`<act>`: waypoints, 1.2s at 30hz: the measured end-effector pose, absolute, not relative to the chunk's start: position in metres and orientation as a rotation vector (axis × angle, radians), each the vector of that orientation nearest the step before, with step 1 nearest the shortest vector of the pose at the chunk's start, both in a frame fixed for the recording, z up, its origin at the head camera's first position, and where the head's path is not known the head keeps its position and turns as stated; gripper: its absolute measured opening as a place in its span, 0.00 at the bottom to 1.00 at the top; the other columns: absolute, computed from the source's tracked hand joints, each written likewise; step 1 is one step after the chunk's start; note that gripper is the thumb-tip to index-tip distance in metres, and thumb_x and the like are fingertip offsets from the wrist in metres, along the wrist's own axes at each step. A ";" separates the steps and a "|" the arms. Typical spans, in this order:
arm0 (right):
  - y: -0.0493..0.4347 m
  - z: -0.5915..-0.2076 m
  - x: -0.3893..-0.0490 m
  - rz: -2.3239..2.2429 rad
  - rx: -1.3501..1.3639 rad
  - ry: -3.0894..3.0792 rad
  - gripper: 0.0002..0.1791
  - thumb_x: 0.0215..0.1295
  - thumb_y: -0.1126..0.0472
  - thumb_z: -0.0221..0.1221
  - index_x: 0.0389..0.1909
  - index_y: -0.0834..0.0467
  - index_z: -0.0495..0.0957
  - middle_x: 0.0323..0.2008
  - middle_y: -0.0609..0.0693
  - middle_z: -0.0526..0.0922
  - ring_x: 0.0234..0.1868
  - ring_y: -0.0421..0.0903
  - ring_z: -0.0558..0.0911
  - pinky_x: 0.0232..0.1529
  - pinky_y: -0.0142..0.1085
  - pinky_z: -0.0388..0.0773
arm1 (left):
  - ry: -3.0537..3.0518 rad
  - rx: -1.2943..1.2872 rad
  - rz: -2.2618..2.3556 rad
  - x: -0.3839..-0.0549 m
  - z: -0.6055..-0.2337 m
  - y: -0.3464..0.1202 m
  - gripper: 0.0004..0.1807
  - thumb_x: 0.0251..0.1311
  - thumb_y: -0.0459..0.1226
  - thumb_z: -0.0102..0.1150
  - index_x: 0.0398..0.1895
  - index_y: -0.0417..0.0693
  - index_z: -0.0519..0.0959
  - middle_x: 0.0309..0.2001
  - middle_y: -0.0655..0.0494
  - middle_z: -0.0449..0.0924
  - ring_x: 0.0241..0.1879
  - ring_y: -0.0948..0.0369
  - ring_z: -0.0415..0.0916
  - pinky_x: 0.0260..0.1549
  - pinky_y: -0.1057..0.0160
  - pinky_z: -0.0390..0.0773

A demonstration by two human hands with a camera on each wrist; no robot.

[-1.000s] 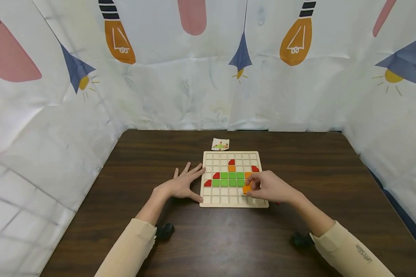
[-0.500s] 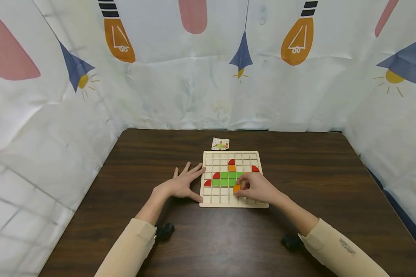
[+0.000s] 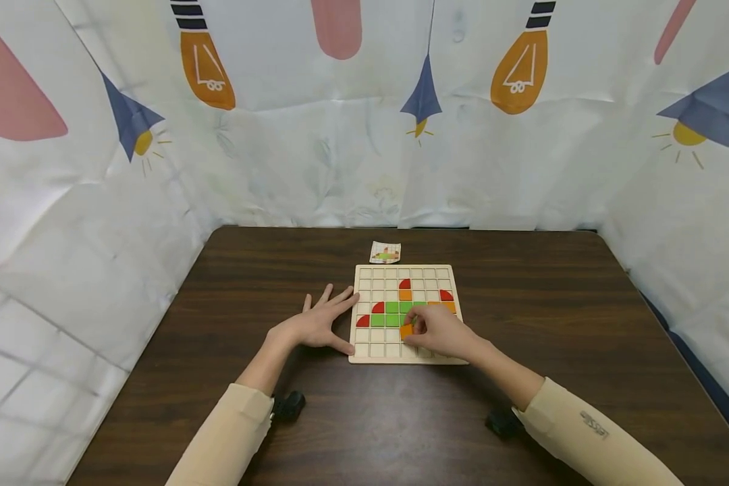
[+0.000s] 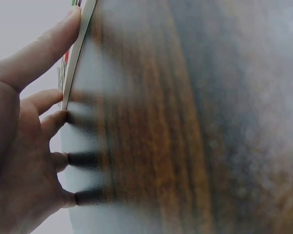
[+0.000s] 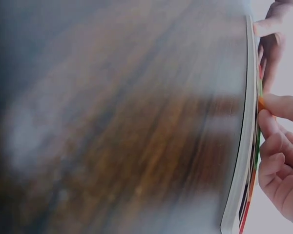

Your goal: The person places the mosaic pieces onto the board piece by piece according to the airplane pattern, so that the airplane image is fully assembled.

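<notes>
A light wooden grid board [image 3: 376, 350] lies on the table in the head view. With fingers spread, my left hand [image 3: 316, 329] touches the board's left edge with thumb and fingertips. Between thumb and fingertips my right hand [image 3: 442, 331] pinches an orange square tile [image 3: 406, 332] over a cell just below the green tiles [image 3: 392, 320]. The right wrist view shows that orange tile [image 5: 261, 103] close to the board's surface. Red quarter-round tiles [image 3: 363, 322] and other orange tiles [image 3: 406, 295] sit in cells. Part of the green and orange group is hidden behind my right hand.
Behind the board lies a small picture card [image 3: 385, 253] with a coloured tile pattern. The dark wood table [image 3: 389, 418] reaches back to a white printed curtain [image 3: 340, 169]. Dark wrist devices [image 3: 289, 407] sit under both forearms.
My right hand has slid left across the board with the orange tile, uncovering orange tiles on the right side. The left hand has stayed at the board's edge.
</notes>
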State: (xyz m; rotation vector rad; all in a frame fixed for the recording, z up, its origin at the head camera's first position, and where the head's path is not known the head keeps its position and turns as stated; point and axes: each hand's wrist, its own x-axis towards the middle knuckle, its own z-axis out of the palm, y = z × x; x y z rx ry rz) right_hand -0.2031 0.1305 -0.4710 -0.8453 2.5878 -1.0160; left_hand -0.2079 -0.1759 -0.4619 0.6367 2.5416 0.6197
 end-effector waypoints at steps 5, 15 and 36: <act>0.129 -0.472 -0.204 -0.956 -0.844 2.593 0.13 0.61 0.61 0.73 0.42 0.59 0.81 0.20 0.41 0.75 0.20 0.38 0.72 0.25 0.32 0.72 | 2.544 0.638 0.629 -0.208 -0.462 -0.176 0.63 0.53 0.59 0.76 0.85 0.54 0.48 0.84 0.52 0.36 0.79 0.41 0.22 0.67 0.27 0.24; 0.133 -0.467 -0.202 -0.959 -0.875 2.543 0.15 0.61 0.59 0.74 0.43 0.59 0.80 0.21 0.41 0.77 0.22 0.38 0.74 0.27 0.33 0.73 | 2.542 0.635 0.626 -0.208 -0.462 -0.176 0.63 0.53 0.59 0.76 0.85 0.55 0.48 0.84 0.53 0.36 0.79 0.42 0.21 0.67 0.27 0.24; 0.215 -0.448 -0.207 -1.031 -0.658 2.633 0.05 0.72 0.57 0.65 0.39 0.53 0.82 0.28 0.45 0.80 0.28 0.44 0.77 0.30 0.38 0.75 | 2.541 0.624 0.610 -0.208 -0.461 -0.175 0.62 0.54 0.59 0.75 0.85 0.56 0.48 0.84 0.54 0.35 0.79 0.42 0.21 0.67 0.28 0.24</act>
